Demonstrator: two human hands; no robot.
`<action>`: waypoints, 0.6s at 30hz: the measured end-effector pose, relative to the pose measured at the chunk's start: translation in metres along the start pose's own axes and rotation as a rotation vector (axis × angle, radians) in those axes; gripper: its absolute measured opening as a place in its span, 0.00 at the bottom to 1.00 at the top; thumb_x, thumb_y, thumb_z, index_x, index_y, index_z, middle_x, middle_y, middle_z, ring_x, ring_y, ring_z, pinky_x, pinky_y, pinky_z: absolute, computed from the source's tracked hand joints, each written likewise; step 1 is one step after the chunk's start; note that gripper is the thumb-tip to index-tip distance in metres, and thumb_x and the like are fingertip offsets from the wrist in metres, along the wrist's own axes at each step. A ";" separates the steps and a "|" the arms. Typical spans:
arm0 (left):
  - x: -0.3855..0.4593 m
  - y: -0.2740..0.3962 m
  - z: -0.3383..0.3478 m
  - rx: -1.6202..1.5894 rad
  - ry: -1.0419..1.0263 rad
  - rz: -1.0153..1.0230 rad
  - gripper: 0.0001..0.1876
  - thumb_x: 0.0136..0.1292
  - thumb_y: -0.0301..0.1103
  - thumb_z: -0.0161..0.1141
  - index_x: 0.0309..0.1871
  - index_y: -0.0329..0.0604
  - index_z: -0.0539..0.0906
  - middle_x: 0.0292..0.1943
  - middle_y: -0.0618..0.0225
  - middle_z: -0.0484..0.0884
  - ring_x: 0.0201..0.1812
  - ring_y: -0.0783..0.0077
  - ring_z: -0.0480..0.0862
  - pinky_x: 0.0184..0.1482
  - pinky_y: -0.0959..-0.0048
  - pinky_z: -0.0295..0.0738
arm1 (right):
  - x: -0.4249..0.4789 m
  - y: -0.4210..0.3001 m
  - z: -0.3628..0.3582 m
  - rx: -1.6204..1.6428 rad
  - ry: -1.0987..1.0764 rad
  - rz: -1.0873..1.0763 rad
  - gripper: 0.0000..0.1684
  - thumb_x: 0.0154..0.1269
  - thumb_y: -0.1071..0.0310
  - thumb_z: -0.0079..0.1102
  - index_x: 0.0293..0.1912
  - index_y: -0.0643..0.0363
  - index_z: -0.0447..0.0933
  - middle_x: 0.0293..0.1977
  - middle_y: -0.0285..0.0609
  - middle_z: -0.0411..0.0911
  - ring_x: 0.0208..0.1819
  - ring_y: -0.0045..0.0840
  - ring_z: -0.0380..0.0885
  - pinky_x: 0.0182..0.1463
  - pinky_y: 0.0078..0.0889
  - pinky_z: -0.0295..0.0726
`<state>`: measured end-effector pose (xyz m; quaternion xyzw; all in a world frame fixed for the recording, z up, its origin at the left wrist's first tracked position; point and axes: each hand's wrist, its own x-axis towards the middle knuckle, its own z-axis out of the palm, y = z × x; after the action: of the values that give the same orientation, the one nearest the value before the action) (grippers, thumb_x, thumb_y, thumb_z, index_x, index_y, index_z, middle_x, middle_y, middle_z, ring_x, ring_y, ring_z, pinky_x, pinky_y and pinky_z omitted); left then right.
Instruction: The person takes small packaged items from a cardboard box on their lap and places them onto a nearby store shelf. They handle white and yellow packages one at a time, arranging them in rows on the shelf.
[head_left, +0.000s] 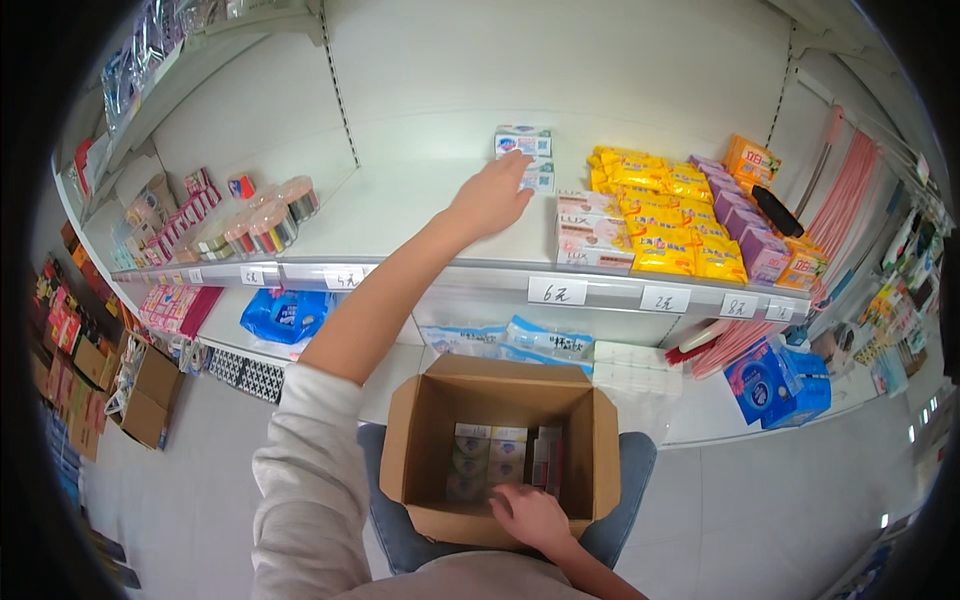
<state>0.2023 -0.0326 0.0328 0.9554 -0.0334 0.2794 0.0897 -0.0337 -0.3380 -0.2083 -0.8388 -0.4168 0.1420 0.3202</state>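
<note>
On the upper shelf, my left hand (491, 196) reaches to a small stack of Safeguard soap boxes (523, 142). Its fingers overlap the lower white box (541, 174); whether they grip it is hidden by the hand. Between my knees stands an open cardboard carton (510, 371). Rows of boxed soap, white-and-green (470, 466) and white-and-yellow (507, 451), lie inside it, with some red-and-white boxes (546, 461) at the right. My right hand (531, 517) hangs over the carton's near edge, fingers a little apart and nothing visible in them.
Right of the stack are LUX soap boxes (592, 232), yellow soap packets (664, 240) and purple boxes (761, 251). Clear-lidded jars (274, 225) stand at the left. Handwritten price tags (556, 291) line the shelf's front edge. Below sit blue-and-white packs (551, 337) and a blue wipes pack (285, 315).
</note>
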 end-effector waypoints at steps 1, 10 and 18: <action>0.019 -0.002 0.017 0.083 -0.051 0.013 0.31 0.75 0.44 0.58 0.76 0.40 0.68 0.76 0.46 0.68 0.76 0.47 0.69 0.75 0.57 0.68 | -0.001 0.002 -0.002 -0.006 0.012 0.004 0.16 0.73 0.54 0.59 0.48 0.55 0.81 0.36 0.49 0.86 0.37 0.47 0.86 0.42 0.51 0.86; 0.053 0.005 0.039 0.405 -0.292 -0.192 0.43 0.71 0.65 0.56 0.76 0.39 0.69 0.75 0.49 0.68 0.78 0.53 0.64 0.72 0.46 0.68 | -0.008 0.003 -0.003 -0.022 0.073 -0.008 0.14 0.72 0.56 0.58 0.47 0.55 0.80 0.33 0.48 0.86 0.35 0.46 0.86 0.39 0.51 0.85; 0.056 -0.028 0.044 0.283 -0.227 -0.200 0.43 0.69 0.64 0.57 0.74 0.36 0.69 0.73 0.49 0.70 0.77 0.52 0.66 0.72 0.49 0.69 | -0.008 0.008 0.006 -0.005 0.046 0.029 0.15 0.70 0.57 0.60 0.50 0.52 0.81 0.39 0.50 0.86 0.40 0.47 0.86 0.43 0.51 0.85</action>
<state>0.2756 -0.0140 0.0223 0.9823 0.0915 0.1617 -0.0224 -0.0370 -0.3451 -0.2186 -0.8485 -0.3976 0.1265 0.3256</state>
